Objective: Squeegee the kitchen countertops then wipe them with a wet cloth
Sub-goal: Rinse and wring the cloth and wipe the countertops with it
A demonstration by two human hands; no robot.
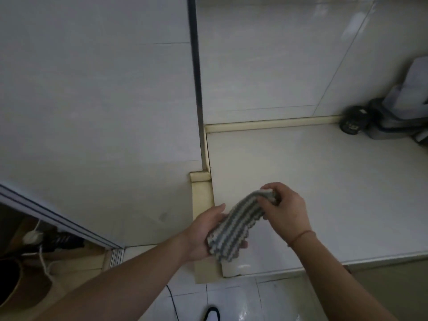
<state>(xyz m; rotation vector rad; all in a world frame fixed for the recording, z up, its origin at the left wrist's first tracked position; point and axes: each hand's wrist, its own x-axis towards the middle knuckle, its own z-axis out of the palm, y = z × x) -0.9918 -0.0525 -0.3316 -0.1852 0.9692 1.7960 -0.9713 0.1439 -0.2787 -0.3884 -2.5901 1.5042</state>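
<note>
step: cloth-wipe prep | left hand (203, 235) cradles striped cloth (234, 225), right hand (283, 210) pinches its top, over worktop (324, 181) front-left corner | next: lay flat, wipe

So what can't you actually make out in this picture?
- Striped cloth: wet or dry cannot be told; its ends are covered by the left hand and right hand.
- Grey appliance, head view: cut off by the right edge.
- Black round object: label blurred, unreadable.
- Squeegee: not in view.

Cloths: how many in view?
1. The striped cloth is held over the countertop edge, left hand under its near end, right hand pinching the far end.
</note>
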